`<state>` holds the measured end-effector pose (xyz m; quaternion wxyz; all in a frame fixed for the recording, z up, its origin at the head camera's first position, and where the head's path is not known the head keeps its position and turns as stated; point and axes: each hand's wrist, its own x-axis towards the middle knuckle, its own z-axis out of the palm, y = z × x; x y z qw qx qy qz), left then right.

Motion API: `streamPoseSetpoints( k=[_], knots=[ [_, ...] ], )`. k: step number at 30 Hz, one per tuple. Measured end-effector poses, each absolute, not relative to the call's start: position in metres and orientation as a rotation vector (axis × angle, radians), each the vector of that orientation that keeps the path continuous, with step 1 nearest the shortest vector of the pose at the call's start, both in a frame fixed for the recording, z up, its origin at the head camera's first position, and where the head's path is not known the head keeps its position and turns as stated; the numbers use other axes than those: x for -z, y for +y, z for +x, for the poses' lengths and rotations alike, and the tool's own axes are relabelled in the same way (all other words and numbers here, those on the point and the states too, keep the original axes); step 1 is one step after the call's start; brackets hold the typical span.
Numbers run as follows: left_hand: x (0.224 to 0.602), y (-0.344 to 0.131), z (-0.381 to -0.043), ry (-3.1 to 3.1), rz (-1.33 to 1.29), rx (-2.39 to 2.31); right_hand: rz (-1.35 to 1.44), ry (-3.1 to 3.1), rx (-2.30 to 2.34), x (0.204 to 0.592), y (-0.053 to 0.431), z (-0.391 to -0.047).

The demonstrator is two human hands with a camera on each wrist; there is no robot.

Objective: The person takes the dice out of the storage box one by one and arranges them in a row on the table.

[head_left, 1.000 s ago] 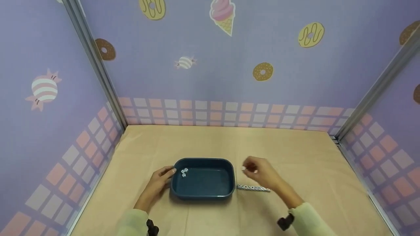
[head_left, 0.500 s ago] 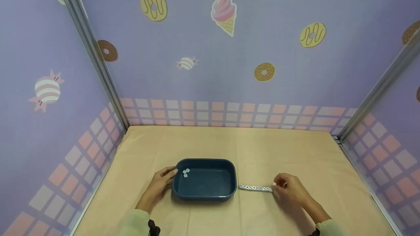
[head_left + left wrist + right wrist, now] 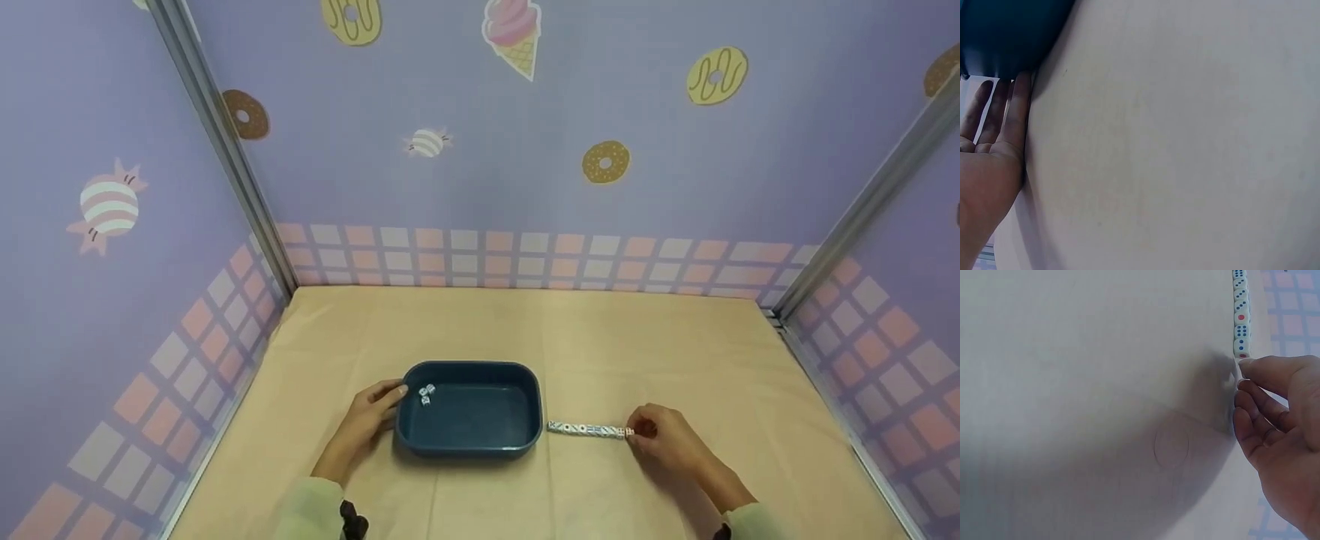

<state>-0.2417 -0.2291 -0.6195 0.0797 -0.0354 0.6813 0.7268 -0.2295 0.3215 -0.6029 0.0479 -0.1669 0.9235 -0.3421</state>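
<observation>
A dark blue rectangular tray (image 3: 469,451) sits on the table, with 3 white dice (image 3: 426,394) in its far left corner. My left hand (image 3: 365,416) holds the tray's left side, thumb on the rim; in the left wrist view its fingers (image 3: 1016,115) reach the outer wall. A straight row of white dice (image 3: 589,430) extends rightward from near the tray. My right hand (image 3: 667,436) pinches a die (image 3: 629,433) at the row's right end. The right wrist view shows the thumb and fingers at the row's near end, largely covering that die.
A beige cloth (image 3: 480,330) covers the table. Purple walls (image 3: 510,187) with sweets printed on them stand at the back and both sides, joined by metal corner posts (image 3: 232,157).
My right hand has carried a die from beside the tray's right rim to the row's right end and lowered it there. My left hand keeps its hold on the tray.
</observation>
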Motion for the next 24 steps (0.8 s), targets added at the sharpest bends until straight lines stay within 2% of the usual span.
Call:
streamPoseSetpoints(
  k=[24],
  knots=[
    [0.619,-0.228,-0.242,2.028,-0.126,-2.189,-0.415,2.693,1.252,0.614,0.321,-0.231]
  ],
)
